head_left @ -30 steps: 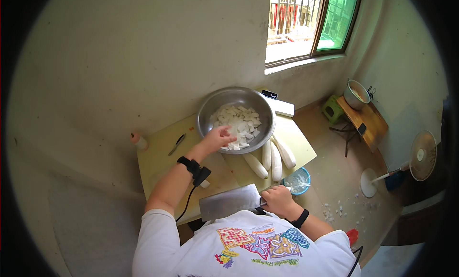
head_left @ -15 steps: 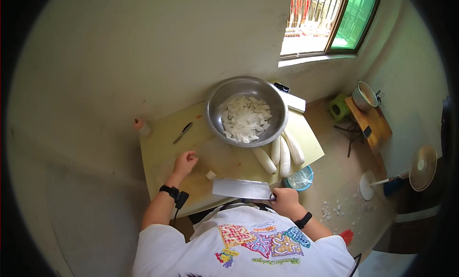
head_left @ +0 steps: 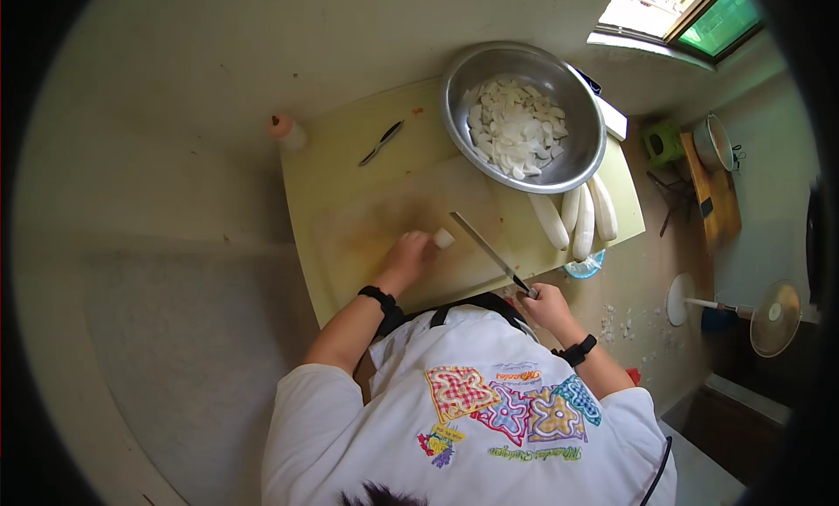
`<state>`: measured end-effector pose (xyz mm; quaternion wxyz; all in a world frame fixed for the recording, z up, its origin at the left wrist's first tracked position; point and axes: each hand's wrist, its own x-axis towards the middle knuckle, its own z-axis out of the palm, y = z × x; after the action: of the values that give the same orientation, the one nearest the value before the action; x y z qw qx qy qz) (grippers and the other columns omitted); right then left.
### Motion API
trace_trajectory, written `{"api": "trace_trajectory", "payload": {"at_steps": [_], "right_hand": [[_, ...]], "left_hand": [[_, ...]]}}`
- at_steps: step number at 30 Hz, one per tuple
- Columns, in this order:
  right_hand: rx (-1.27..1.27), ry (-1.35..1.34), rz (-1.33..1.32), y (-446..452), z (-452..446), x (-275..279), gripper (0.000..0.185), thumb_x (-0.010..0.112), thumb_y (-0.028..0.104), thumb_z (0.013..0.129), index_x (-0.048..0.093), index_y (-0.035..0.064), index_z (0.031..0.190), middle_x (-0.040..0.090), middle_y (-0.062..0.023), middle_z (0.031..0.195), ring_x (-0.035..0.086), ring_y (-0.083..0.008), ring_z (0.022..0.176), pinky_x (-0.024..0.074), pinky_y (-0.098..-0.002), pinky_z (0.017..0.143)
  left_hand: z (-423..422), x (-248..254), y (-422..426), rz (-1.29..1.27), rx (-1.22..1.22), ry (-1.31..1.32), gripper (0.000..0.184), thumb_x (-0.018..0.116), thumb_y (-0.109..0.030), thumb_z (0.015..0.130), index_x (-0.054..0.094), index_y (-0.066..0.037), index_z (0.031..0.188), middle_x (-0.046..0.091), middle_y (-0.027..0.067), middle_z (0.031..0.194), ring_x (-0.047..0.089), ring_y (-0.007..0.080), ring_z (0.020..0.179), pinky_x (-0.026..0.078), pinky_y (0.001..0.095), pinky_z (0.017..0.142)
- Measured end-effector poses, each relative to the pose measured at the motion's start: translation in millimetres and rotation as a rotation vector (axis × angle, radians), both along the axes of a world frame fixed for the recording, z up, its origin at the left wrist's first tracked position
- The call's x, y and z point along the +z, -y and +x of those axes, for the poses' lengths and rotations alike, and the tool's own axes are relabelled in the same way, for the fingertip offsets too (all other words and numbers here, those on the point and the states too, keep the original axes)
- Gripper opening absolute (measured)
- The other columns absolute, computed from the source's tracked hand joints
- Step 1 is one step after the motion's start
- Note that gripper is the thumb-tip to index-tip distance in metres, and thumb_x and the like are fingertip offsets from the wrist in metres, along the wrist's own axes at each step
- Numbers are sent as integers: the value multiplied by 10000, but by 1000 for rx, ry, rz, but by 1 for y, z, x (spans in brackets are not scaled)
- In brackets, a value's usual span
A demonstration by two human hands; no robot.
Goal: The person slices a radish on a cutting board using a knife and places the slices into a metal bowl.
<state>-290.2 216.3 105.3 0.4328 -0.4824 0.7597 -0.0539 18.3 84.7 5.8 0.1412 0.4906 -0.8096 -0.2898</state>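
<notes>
In my right hand [head_left: 548, 308] is the handle of a broad cleaver [head_left: 489, 251]. Its blade is turned nearly edge-on and points away over the board, apart from the food. My left hand [head_left: 409, 259] is over the cutting board [head_left: 367, 218], fingers closed at a small white vegetable chunk [head_left: 445, 238]; the fingertips are partly hidden. Several long peeled white vegetables, like white radishes [head_left: 583, 222], lie beside a big steel bowl [head_left: 454, 117]. White slices [head_left: 517, 126] are heaped in that bowl.
A peeler-like tool [head_left: 381, 143] and a pink-topped bottle [head_left: 287, 132] are at the table's left side. Below the right edge stands a blue bucket [head_left: 585, 266]. Farther right are a fan [head_left: 776, 312], a small wooden table [head_left: 718, 200] and a green stool [head_left: 662, 142].
My left hand has moved right to the white chunk, which lay apart from it before. The cleaver has turned from flat and crosswise to edge-on, tip away. The camera view has shifted.
</notes>
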Motion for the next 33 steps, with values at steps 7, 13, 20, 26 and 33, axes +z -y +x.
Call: {"api": "trace_trajectory", "payload": {"at_steps": [7,13,20,26,33], "right_hand": [[29,15,5,17,30,-1,351,669,368,862,714,21,880,674,-215,757,662,-394,730,523,-448,687],[88,-55,50,32,38,-3,369,666,381,862,713,15,871,683,-218,782,667,-401,761,527,-453,703],[65,-53,106,39,43,-12,380,666,390,857,696,13,830,681,-215,773,666,-403,761,526,-462,701],[61,-42,109,39,45,-13,373,661,385,855,695,15,836,684,-219,787,666,-409,786,528,-466,715],[47,-36,136,44,46,-13,369,657,386,856,698,19,844,686,-220,794,667,-411,795,531,-470,729]], "left_hand": [[-18,-2,3,-53,91,-154,256,714,-195,839,669,-44,1040,639,149,1075,589,370,1024,499,454,877],[-17,-12,14,-133,60,-185,184,714,-166,825,673,-67,974,641,129,1044,588,367,976,504,461,836],[-14,-16,20,-131,25,-189,231,745,-182,800,694,-75,998,628,151,1093,595,386,996,510,478,843],[-12,-24,16,-211,0,-142,200,750,-239,780,685,-134,937,646,89,1046,609,324,962,485,470,789],[-14,-17,17,-189,-2,-46,197,724,-284,800,687,-150,940,645,64,1060,597,299,1003,460,474,798]]}}
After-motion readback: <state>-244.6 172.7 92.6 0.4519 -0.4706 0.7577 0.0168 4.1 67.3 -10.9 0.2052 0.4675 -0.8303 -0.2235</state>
